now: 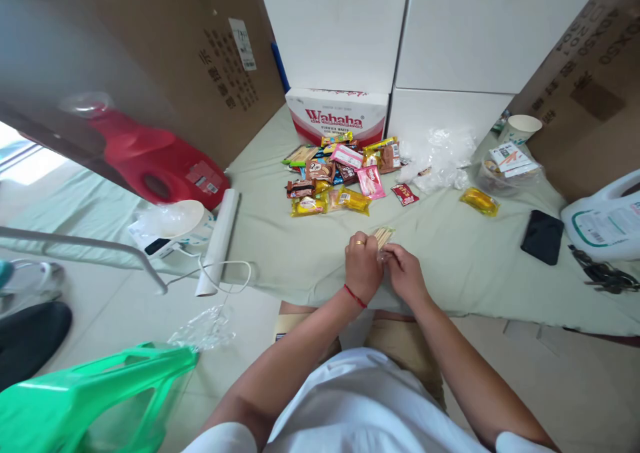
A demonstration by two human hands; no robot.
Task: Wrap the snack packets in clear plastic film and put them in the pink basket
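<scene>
My left hand and my right hand are close together over the near edge of a pale green cloth. Both pinch a small clear packet of thin tan sticks, which pokes out above the fingers. The left wrist wears a red string, and a ring shows on one left finger. Farther back on the cloth lies a pile of several colourful snack packets. A small red packet and a yellow packet lie apart to the right.
A Wahaha carton and white boxes stand at the back. Crumpled clear plastic, a paper cup, a black phone and a white jug are right. A red jug, a paper roll and a green bag are left.
</scene>
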